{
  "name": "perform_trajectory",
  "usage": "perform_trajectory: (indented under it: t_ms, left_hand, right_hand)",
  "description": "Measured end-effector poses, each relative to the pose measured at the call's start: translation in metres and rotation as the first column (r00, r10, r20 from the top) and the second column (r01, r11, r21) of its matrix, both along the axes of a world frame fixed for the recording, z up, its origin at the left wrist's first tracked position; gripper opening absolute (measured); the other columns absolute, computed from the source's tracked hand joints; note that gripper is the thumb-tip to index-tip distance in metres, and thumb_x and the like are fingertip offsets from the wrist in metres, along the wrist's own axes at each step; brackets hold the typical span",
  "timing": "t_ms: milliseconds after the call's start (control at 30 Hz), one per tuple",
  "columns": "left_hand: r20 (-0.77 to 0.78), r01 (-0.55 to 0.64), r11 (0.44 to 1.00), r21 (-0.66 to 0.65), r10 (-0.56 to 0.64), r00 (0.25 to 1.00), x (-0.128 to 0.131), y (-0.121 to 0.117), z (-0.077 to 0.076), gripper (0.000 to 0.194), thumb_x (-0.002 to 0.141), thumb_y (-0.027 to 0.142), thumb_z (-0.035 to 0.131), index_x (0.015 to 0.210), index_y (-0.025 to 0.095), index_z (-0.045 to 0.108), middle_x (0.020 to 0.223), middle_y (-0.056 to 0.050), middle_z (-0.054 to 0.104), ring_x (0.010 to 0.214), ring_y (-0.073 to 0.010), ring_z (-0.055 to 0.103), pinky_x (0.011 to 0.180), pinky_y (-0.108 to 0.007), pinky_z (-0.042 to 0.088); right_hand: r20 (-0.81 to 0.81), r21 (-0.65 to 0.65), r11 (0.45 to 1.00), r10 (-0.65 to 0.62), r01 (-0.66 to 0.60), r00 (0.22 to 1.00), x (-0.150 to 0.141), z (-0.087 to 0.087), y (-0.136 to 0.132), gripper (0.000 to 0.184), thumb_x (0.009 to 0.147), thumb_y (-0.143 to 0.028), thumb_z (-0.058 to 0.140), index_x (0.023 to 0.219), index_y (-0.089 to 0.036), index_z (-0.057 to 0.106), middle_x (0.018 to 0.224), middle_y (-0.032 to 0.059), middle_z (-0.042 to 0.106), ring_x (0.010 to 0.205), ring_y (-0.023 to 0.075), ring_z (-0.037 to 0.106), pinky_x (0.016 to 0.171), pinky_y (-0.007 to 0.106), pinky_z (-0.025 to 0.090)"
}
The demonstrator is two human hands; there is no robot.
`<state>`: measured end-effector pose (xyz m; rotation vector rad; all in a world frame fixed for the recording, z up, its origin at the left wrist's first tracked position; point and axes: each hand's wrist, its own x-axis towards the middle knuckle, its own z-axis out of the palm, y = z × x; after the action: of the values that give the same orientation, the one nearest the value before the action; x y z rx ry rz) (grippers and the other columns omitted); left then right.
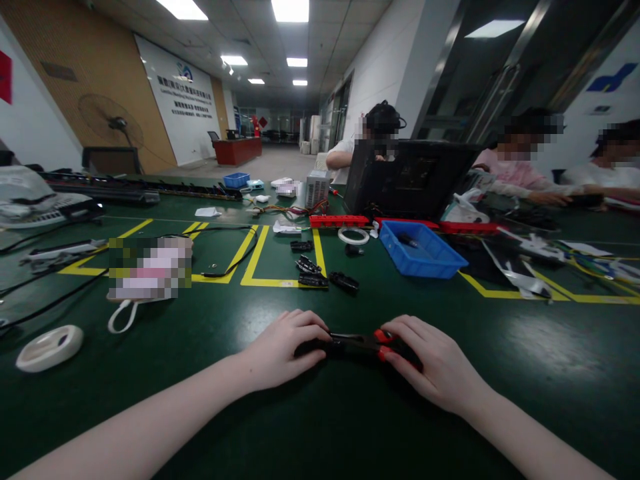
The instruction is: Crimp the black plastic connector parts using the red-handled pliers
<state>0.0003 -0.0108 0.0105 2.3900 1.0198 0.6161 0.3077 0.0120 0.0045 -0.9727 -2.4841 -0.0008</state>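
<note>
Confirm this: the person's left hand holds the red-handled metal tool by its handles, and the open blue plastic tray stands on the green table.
One thing is wrong: in the head view, it is the right hand that holds the red-handled metal tool by its handles. The open blue plastic tray does stand on the green table.

Red handles (383,336) (both) are partly hidden by the right hand (434,363).

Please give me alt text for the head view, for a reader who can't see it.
The right hand holds red-handled pliers at a small black part in the left hand, over a green table. More black parts lie beyond, left of a blue tray, with other people across the table.
</note>
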Motion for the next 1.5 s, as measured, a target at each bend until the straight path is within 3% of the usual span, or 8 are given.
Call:
perform_trajectory:
  t_ms: [233, 400, 667, 800, 1067, 1267, 1400, 1500]
  left_hand:
    - [-0.044, 0.021, 0.998, 0.058, -0.019, 0.999, -0.001, 0.000, -0.004, 0.022, 0.094, 0.017, 0.059, 0.114, 0.024, 0.067, 0.120, -0.006, 0.061, 0.110, -0.0241, 0.058, 0.097, -0.043, 0.046]
    - [-0.047, 0.035, 0.998, 0.053, -0.033, 0.998, 0.001, -0.008, 0.004, 0.020, 0.090, 0.019, 0.064, 0.109, 0.024, 0.069, 0.122, -0.005, 0.061, 0.113, -0.0244, 0.057, 0.101, -0.043, 0.044]
    - [-0.109, 0.016, 0.985, 0.174, 0.003, 0.994, 0.005, -0.014, 0.001, 0.022, 0.088, 0.039, 0.072, 0.102, 0.024, 0.068, 0.124, -0.004, 0.061, 0.120, -0.0254, 0.055, 0.120, -0.059, 0.020]
    - [-0.151, -0.006, 0.968, 0.250, 0.045, 0.987, 0.008, -0.017, -0.003, 0.014, 0.090, 0.033, 0.067, 0.098, 0.022, 0.066, 0.121, -0.004, 0.062, 0.118, -0.0242, 0.057, 0.122, -0.060, 0.017]
    - [-0.243, 0.053, 0.892, 0.450, 0.066, 0.968, 0.013, -0.022, -0.007, 0.009, 0.090, 0.020, 0.059, 0.098, 0.020, 0.064, 0.122, -0.007, 0.064, 0.123, -0.0264, 0.056, 0.121, -0.059, 0.025]
    - [-0.273, 0.108, 0.793, 0.599, 0.075, 0.959, 0.016, -0.026, -0.009, 0.005, 0.093, 0.020, 0.059, 0.093, 0.018, 0.064, 0.116, -0.006, 0.070, 0.100, -0.0227, 0.068, 0.098, -0.045, 0.055]
    - [-0.241, 0.096, 0.860, 0.501, 0.033, 0.970, 0.016, -0.025, -0.009, 0.006, 0.093, 0.016, 0.059, 0.098, 0.018, 0.062, 0.119, -0.007, 0.068, 0.102, -0.0235, 0.067, 0.096, -0.045, 0.055]
    - [-0.068, 0.017, 0.948, 0.319, 0.005, 0.998, 0.013, -0.020, -0.008, 0.008, 0.093, 0.015, 0.059, 0.099, 0.019, 0.062, 0.125, -0.006, 0.064, 0.112, -0.0233, 0.062, 0.101, -0.045, 0.050]
  right_hand:
    - [0.025, 0.055, 0.998, 0.015, -0.016, 1.000, -0.003, 0.004, -0.003, 0.037, 0.087, -0.048, 0.065, 0.111, -0.020, 0.062, 0.103, 0.0098, 0.069, 0.087, 0.0227, 0.067, 0.072, 0.035, 0.056]
    - [0.047, 0.084, 0.996, 0.008, -0.012, 0.999, -0.001, 0.008, -0.003, 0.037, 0.086, -0.047, 0.066, 0.110, -0.020, 0.062, 0.102, 0.0096, 0.070, 0.086, 0.0227, 0.067, 0.071, 0.035, 0.056]
    - [0.091, 0.139, 0.987, 0.070, -0.082, 0.993, 0.006, 0.008, -0.001, 0.042, 0.086, -0.048, 0.068, 0.114, -0.018, 0.061, 0.103, 0.0109, 0.070, 0.089, 0.0240, 0.067, 0.074, 0.037, 0.055]
    - [0.079, 0.157, 0.982, 0.089, -0.101, 0.993, 0.005, 0.006, -0.001, 0.042, 0.086, -0.048, 0.067, 0.115, -0.018, 0.060, 0.103, 0.0113, 0.070, 0.089, 0.0244, 0.067, 0.075, 0.037, 0.054]
    - [0.063, 0.163, 0.982, 0.088, -0.097, 0.994, 0.001, 0.005, -0.003, 0.041, 0.086, -0.047, 0.068, 0.113, -0.017, 0.062, 0.102, 0.0107, 0.070, 0.090, 0.0240, 0.067, 0.077, 0.037, 0.054]
    - [0.067, 0.219, 0.967, 0.116, -0.128, 0.991, -0.005, 0.009, -0.005, 0.040, 0.086, -0.045, 0.068, 0.111, -0.014, 0.060, 0.099, 0.0117, 0.070, 0.087, 0.0238, 0.067, 0.074, 0.037, 0.055]
    - [0.050, 0.247, 0.960, 0.126, -0.134, 0.991, -0.005, 0.009, -0.006, 0.040, 0.086, -0.044, 0.069, 0.112, -0.015, 0.060, 0.098, 0.0117, 0.070, 0.086, 0.0241, 0.067, 0.074, 0.038, 0.055]
    - [-0.024, 0.260, 0.961, 0.103, -0.093, 0.994, -0.001, 0.007, -0.005, 0.042, 0.086, -0.045, 0.069, 0.115, -0.016, 0.058, 0.100, 0.0124, 0.069, 0.088, 0.0246, 0.066, 0.073, 0.038, 0.055]
